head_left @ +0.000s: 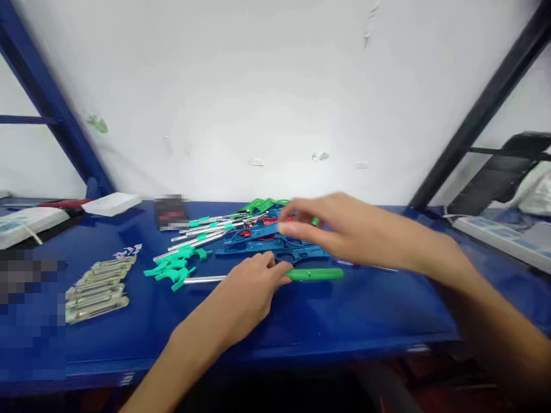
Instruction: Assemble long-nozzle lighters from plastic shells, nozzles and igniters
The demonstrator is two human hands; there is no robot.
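My left hand is closed around a metal rod with a green grip, held low over the table's near half. The rod's silver end sticks out to the left, and the green part points right. Slightly above, my right hand has thumb and fingers pinched on the end of a blue plastic piece. Beneath it lies a pile of blue plastic handle-like parts, with red bits among them. Teal plastic clips rest left of the rod. Silver rods with teal pieces lie behind them.
Flat clear packets are laid in a row on the blue table at left. Green plastic parts lie at the back by the white wall. A white box sits back left. Blue metal posts flank the table.
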